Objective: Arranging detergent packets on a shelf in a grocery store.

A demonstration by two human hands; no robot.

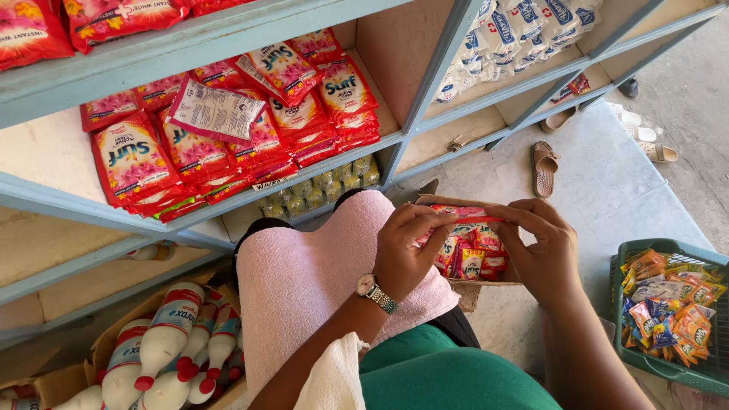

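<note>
Pinching a red sachet strip, left hand and right hand grip clenched on its ends, above cardboard box

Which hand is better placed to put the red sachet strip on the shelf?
Probably the left hand: it grips the red sachet strip at the end nearer the shelf of red packets. The right hand holds the far end.

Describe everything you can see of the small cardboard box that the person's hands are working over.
The cardboard box is brown, open-topped and small, resting on the pink towel over the person's lap. Red and pink sachets stand packed inside. Both hands, left hand and right hand, hold a red sachet strip above it.
</note>
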